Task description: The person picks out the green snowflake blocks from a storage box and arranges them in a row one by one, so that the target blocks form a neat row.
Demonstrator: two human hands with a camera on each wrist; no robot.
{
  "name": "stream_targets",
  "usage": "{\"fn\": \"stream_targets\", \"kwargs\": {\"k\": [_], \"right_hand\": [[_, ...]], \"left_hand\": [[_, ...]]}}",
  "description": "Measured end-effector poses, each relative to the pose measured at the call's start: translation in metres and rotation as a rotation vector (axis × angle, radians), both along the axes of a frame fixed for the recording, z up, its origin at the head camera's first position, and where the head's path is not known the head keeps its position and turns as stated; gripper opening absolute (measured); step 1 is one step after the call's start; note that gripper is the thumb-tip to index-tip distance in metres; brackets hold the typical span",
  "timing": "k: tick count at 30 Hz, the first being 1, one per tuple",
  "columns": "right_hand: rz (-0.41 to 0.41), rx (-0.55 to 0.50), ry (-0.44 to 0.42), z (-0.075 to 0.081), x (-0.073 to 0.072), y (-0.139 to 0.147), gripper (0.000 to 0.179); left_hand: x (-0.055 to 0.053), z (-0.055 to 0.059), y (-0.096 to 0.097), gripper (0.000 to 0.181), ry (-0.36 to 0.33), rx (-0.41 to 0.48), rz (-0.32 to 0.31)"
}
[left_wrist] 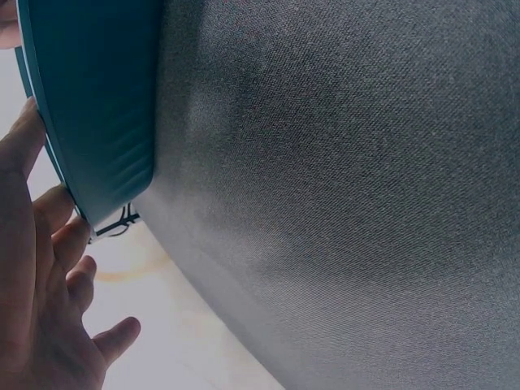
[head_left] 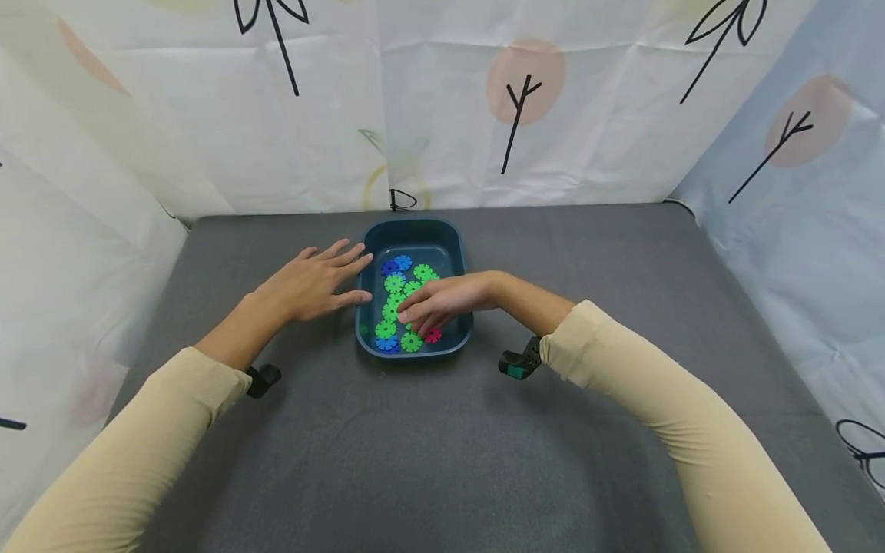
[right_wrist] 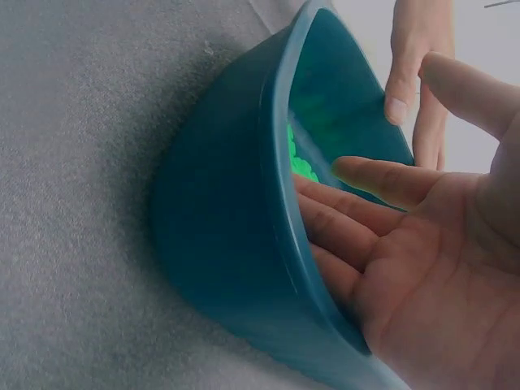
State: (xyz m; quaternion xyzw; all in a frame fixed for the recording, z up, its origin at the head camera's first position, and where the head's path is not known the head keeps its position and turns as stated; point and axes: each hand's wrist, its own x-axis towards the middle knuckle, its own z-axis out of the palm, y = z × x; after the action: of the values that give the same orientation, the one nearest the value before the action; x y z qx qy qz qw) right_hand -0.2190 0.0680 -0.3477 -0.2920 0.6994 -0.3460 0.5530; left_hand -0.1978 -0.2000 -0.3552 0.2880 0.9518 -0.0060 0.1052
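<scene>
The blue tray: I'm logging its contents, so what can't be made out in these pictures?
Head view: discs beneath the right hand, which covers them.
Right wrist view: what the fingers touch; the blue tray's wall hides their ends.
Left wrist view: the tray's inside, hidden by its outer wall; the picture's upper edge also cuts the tray off.

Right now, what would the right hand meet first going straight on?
Probably the green notched discs in the blue tray, where the right hand points down; any remaining gap is unclear.
</scene>
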Motion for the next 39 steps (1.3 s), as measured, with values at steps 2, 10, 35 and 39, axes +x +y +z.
{"fn": "stream_targets", "kwargs": {"k": [2, 10, 35, 39], "right_hand": [[0.011, 0.009, -0.002, -0.001, 0.001, -0.002, 0.062], [0.033, 0.046, 0.046, 0.002, 0.002, -0.007, 0.063], [0.144, 0.112, 0.116, 0.0, 0.015, -0.025, 0.061], [0.158, 0.092, 0.113, 0.0, 0.018, -0.025, 0.06]], "left_hand": [[0.0, 0.0, 0.0, 0.078, 0.004, 0.002, -0.002], [0.002, 0.003, 0.001, 0.076, 0.02, 0.004, -0.005], [0.001, 0.0, 0.0, 0.075, 0.017, -0.015, 0.003], [0.002, 0.0, 0.0, 0.075, 0.019, -0.014, 0.001]]}}
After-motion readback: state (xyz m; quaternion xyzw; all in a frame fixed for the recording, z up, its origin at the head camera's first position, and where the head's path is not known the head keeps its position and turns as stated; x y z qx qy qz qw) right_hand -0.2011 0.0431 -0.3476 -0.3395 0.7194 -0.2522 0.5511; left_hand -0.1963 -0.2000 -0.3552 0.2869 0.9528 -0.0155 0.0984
